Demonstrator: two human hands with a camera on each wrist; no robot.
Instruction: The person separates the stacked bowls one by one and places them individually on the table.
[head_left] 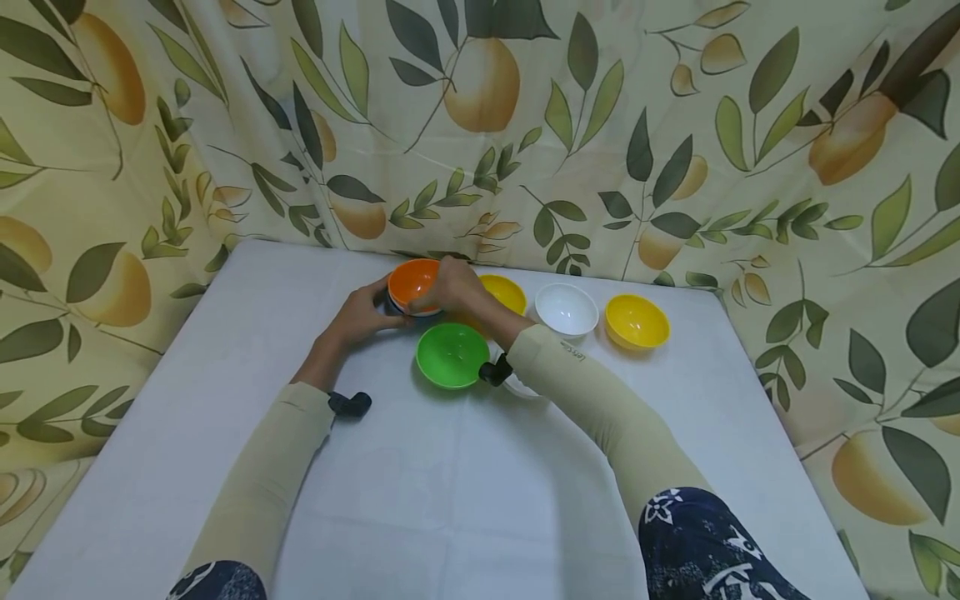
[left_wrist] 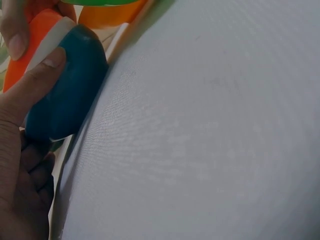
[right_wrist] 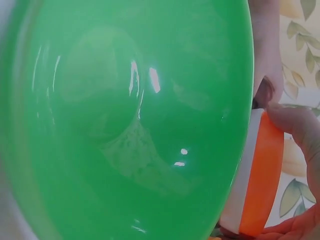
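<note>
An orange bowl (head_left: 412, 281) sits on top of a nested stack at the back left of the table. Under it, in the left wrist view, show the edge of a white bowl (left_wrist: 50, 42) and a blue bowl (left_wrist: 75, 85) lowest. My left hand (head_left: 358, 317) grips the stack from the left, its thumb pressed on the blue bowl. From the right my right hand (head_left: 456, 287) pinches the orange bowl at its rim, thumb on the near side. A green bowl (head_left: 452, 357) stands just in front of both hands and fills much of the right wrist view.
Behind the right forearm is a yellow bowl (head_left: 506, 292); a white bowl (head_left: 567, 310) and another yellow bowl (head_left: 637, 322) stand farther right. The right sleeve partly hides a second white bowl (head_left: 519, 387). A patterned curtain (head_left: 480, 167) hangs behind the white-covered table (head_left: 420, 492).
</note>
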